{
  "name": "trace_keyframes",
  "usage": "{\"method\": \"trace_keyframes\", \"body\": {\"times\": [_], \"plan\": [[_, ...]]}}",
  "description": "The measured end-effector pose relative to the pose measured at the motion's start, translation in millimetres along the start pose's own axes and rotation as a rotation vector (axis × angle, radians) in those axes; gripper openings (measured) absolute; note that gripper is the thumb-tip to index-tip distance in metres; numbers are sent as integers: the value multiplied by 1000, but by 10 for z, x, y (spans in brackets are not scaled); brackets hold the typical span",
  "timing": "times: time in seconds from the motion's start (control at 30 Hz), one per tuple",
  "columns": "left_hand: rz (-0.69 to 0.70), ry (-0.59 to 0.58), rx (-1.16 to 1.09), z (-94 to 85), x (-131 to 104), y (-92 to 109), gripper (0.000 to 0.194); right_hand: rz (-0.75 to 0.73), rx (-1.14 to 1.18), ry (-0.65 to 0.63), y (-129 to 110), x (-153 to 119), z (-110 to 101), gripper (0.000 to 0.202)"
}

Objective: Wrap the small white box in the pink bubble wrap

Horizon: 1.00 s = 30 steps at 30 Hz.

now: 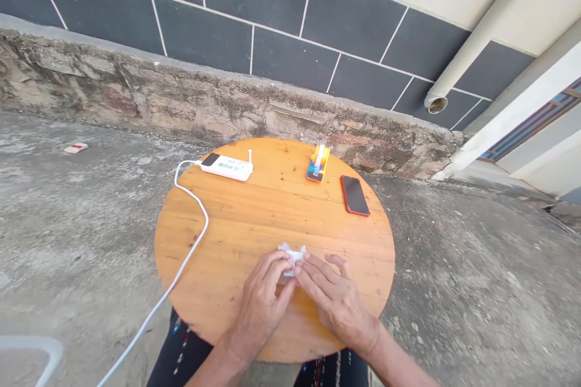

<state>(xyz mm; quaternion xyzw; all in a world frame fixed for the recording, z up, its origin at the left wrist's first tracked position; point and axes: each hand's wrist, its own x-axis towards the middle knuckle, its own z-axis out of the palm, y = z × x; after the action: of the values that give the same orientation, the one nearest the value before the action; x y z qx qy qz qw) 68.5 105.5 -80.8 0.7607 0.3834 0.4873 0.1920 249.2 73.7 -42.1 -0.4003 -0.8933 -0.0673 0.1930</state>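
My left hand (263, 305) and my right hand (333, 302) meet at the near edge of the round wooden table (236, 217), fingertips pinching a small crumpled white object (293, 254) that rests on the wood between them. Farther across the table lies a white power strip (227, 166), its white cable (190, 242) curling off the left edge toward the ground. A small orange and blue packet (318, 164) sits near the far rim, and a red phone (354, 195) lies face up just to its right. Beyond the table runs a rough stone ledge (181, 103) beneath dark wall tiles (254, 6), with a pale drainpipe (476, 42) slanting down at the right.
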Motion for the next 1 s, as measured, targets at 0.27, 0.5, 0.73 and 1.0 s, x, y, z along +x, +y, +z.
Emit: {"method": "trace_keyframes", "body": {"times": [0.27, 0.5, 0.73, 1.0], "plan": [[-69, 5, -44, -53, -32, 44, 19, 483, 322, 192, -28, -186, 119, 53], [-152, -74, -76, -101, -72, -79, 64, 608, 485, -71, 92, -76, 177, 101], [-288, -324, -251, -240, 160, -132, 71, 577, 668, -17, 148, 42, 222, 90], [-375, -326, -396, -244, 158, -193, 64, 569, 681, 135, 149, -62, 451, 71]]}}
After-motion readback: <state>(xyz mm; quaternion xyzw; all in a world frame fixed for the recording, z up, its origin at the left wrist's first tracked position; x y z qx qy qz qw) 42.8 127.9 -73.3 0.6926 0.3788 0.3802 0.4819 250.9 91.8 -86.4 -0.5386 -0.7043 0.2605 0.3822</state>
